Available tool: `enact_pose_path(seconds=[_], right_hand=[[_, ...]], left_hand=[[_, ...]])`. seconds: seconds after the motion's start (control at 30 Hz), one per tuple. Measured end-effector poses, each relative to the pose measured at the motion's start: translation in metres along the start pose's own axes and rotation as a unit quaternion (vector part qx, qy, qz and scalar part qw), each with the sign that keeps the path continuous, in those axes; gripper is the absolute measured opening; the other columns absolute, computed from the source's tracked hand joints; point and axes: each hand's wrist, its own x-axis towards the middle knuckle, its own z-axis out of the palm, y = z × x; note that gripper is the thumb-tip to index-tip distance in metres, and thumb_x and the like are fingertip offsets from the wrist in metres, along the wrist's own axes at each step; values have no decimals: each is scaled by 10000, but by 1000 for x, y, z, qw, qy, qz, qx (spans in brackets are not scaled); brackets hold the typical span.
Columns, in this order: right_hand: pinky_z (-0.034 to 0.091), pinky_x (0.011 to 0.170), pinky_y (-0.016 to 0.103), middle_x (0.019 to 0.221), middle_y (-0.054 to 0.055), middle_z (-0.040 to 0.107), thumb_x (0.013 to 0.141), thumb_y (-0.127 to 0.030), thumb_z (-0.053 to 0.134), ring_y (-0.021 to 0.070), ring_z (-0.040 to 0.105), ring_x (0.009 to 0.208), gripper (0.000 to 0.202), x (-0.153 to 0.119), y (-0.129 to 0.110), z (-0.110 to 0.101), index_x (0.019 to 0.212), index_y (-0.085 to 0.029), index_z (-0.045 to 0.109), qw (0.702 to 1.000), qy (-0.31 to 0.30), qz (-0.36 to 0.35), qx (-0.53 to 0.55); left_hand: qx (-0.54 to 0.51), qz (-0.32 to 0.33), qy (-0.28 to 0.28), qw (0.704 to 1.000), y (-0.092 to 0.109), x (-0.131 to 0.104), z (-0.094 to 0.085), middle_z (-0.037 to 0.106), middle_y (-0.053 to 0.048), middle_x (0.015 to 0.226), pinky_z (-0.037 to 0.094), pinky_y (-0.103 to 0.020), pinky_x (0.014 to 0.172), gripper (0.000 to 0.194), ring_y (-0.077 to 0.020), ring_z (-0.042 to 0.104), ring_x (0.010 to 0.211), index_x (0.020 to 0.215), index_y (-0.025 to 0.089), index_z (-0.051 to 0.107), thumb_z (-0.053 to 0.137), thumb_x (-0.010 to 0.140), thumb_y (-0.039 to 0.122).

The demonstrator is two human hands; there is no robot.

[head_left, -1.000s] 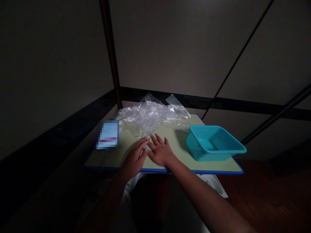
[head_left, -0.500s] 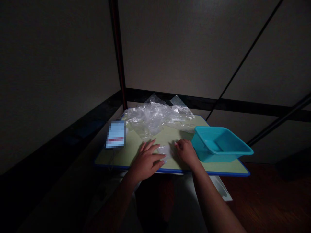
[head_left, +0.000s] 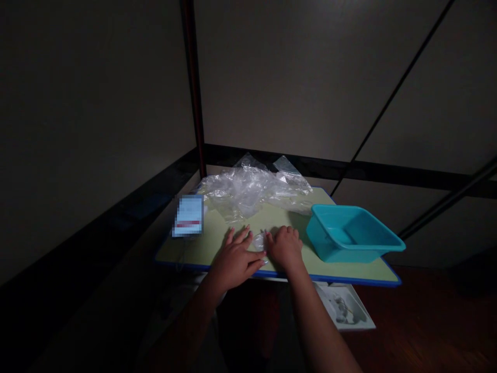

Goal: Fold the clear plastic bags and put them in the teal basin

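Observation:
Near the front edge of the table, a small piece of clear plastic point(head_left: 259, 241), perhaps a folded bag, lies flat between my hands. My left hand point(head_left: 235, 259) rests palm down with fingers spread, its thumb and index finger reaching the plastic's near left side. From the right, my right hand point(head_left: 286, 248) bears down on the plastic with bent fingers, its thumb at the sheet's edge. The part of the plastic beneath my right hand is hidden.
A heap of crumpled clear plastic bags point(head_left: 252, 189) covers the table's back. On the right stands a turquoise basin point(head_left: 355, 254). A pixelated upright panel point(head_left: 189, 216) is at the left. Below the blue table edge point(head_left: 373, 280), a white tray point(head_left: 365, 326) holds unclear items.
My right hand has moved left, closer to my left hand, and less of the plastic between them shows. My left hand has stayed almost in place.

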Motion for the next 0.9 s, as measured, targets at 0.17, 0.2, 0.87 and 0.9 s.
enact_pose_path(seconds=[0.17, 0.2, 0.87, 0.9], right_hand=[[379, 819, 402, 1094, 203, 586, 881, -507, 384, 330, 474, 1076, 499, 0, -3, 0, 1037, -83, 594, 1000, -23, -12, 6], [378, 819, 396, 1081, 201, 596, 892, -505, 363, 326, 487, 1069, 497, 1, -3, -1, 1020, -88, 601, 999, -28, -15, 9], [293, 497, 220, 591, 30, 602, 857, -391, 482, 118, 491, 547, 351, 14, 21, -3, 653, -137, 611, 949, -113, -89, 282], [298, 505, 217, 603, 29, 606, 848, -368, 496, 119, 498, 560, 318, 14, 22, -3, 664, -136, 612, 947, -111, -93, 287]], left_hand=[[-3, 14, 6, 1000, 0, 1, 0, 432, -34, 1411, 90, -578, 1091, 265, -271, 253, 1367, 1086, 382, 655, 482, 893, 437], [-6, 17, 7, 1000, 0, 1, 0, 428, -27, 1415, 88, -576, 1094, 261, -269, 253, 1368, 1086, 380, 656, 486, 893, 427], [-22, 18, -2, 1000, -1, 2, -1, 429, -38, 1414, 130, -569, 1089, 274, -271, 248, 1370, 1122, 375, 637, 506, 883, 405], [-27, 18, -1, 999, -1, 1, -1, 431, -37, 1413, 134, -567, 1088, 276, -271, 248, 1369, 1127, 375, 634, 507, 883, 402]])
